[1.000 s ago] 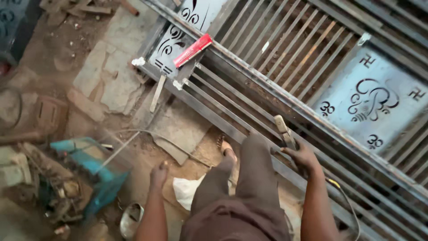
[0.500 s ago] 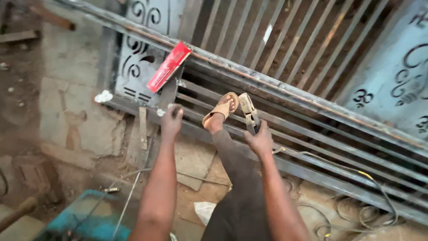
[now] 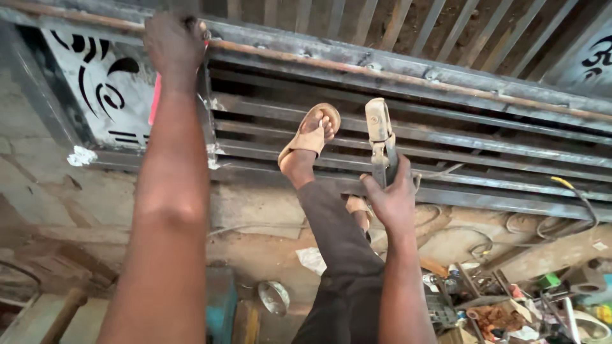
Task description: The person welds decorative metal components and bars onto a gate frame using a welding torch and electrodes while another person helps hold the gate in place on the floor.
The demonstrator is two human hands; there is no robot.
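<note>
From the head camera, your left hand [image 3: 175,44] reaches up to the top rail of the steel gate [image 3: 408,70], its grip closed over a red object [image 3: 155,95] there. Your right hand [image 3: 394,200] has its grip wrapped tight around a welding electrode holder [image 3: 380,137], held upright just beside your sandalled foot [image 3: 310,137], which rests on the gate's bars.

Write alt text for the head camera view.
The right hand grips a welding electrode holder over a metal gate frame, while the left hand reaches to its top bar beside a sandalled foot.
</note>
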